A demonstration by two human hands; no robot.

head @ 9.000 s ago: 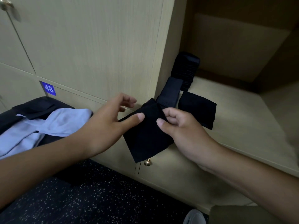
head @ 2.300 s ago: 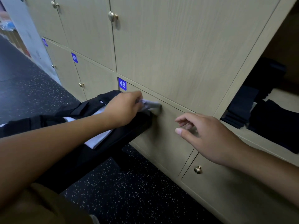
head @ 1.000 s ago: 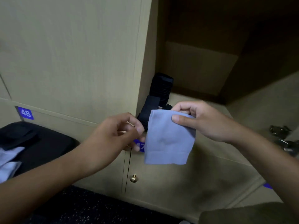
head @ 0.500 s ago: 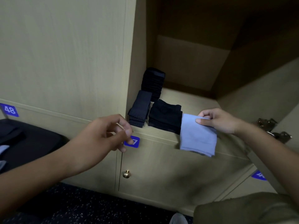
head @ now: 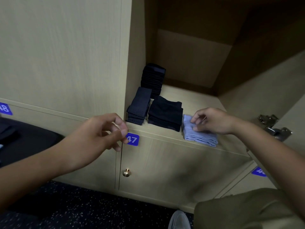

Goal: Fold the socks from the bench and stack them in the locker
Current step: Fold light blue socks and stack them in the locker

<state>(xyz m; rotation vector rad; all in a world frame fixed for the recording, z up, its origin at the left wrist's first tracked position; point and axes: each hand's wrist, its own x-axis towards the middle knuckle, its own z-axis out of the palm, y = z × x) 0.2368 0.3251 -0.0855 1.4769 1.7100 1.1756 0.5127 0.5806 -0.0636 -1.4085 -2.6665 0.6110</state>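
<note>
A folded light blue sock [head: 199,138] lies at the front edge of the open locker's shelf [head: 189,100], right of the dark socks. My right hand [head: 212,121] rests on it, fingertips and thumb pinching its top layer. Beside it stands a pile of folded black socks [head: 165,114], then a narrower dotted dark pile [head: 139,108] against the left wall, and a taller dark stack [head: 152,80] behind. My left hand [head: 99,134] hovers in front of the locker's left edge, fingers loosely curled, holding nothing.
The black bench [head: 24,141] with dark clothing on it shows at the far left. Below the shelf is a shut door with a brass knob [head: 126,172] and the label 47 [head: 132,139]. Metal hinges [head: 272,126] of the open door stick out on the right.
My right hand has lowered the blue sock from the air onto the shelf beside the black pile. My left hand has stayed near the locker edge, empty.
</note>
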